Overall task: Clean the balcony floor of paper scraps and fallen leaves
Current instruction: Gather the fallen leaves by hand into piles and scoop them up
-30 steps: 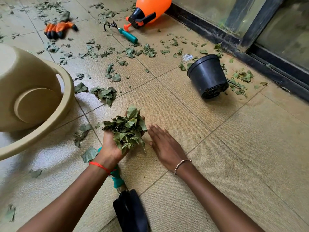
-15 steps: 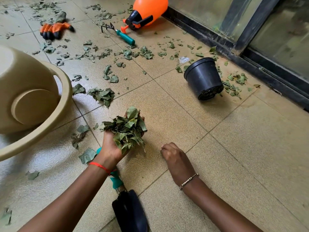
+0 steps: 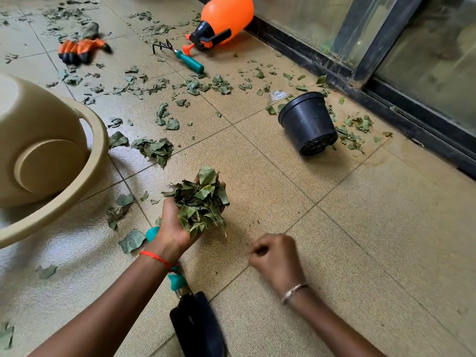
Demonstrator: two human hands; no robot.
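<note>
My left hand is palm up, a little above the tiled floor, and cups a heap of green leaves. To its right my right hand is curled into a fist low over the tiles, slightly blurred, with nothing visible in it. More fallen leaves lie scattered across the floor, with a clump just beyond my left hand and others near the door. A small white paper scrap lies behind the black pot.
An overturned beige basin fills the left side. A black plant pot lies tipped near the sliding door frame. Further back lie an orange sprayer, a hand rake and orange gloves. A trowel sits under my left forearm.
My right hand was flat on the tiles beside the leaf heap; it has drawn back towards me and curled into a fist. My left hand still holds the leaves in the same place.
</note>
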